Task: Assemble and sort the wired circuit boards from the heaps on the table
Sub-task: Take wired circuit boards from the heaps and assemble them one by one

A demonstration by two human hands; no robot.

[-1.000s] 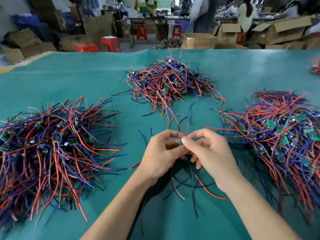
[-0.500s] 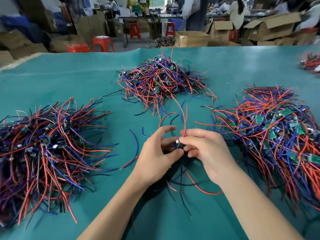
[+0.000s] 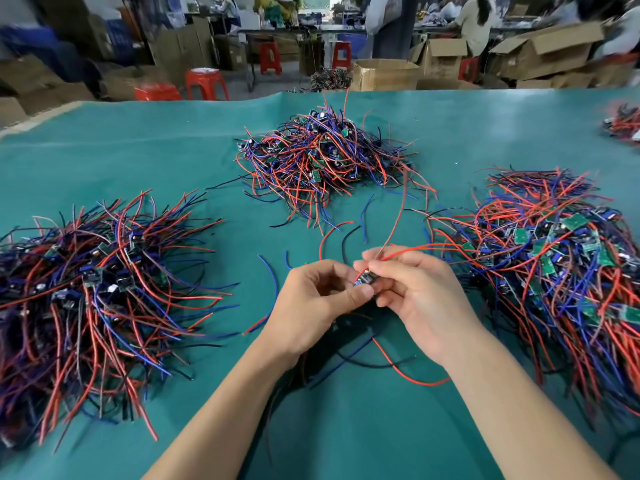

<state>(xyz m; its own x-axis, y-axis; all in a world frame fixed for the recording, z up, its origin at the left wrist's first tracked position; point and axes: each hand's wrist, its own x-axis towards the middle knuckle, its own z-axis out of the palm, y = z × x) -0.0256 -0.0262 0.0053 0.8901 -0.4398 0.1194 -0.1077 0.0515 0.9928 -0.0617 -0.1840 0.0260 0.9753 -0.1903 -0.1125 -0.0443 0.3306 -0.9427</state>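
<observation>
My left hand [image 3: 311, 306] and my right hand [image 3: 419, 299] meet over the middle of the green table and pinch one small wired circuit board [image 3: 365, 280] between their fingertips. Red, blue and black wires trail from the board, up past my right fingers and down under both hands. Three heaps of wired boards lie around: a left heap [image 3: 93, 289], a far middle heap [image 3: 322, 154] and a right heap [image 3: 561, 271] with several green boards showing.
The green table cover [image 3: 138, 161] ends at a far edge with red stools [image 3: 204, 83] and cardboard boxes [image 3: 384, 74] beyond, where people work. A smaller wire pile [image 3: 623, 123] sits at the far right edge. Loose wires lie between my hands and the middle heap.
My hands have turned the small board between the fingertips; a long red wire now rises from my right fingers toward the middle heap. The view has tilted slightly.
</observation>
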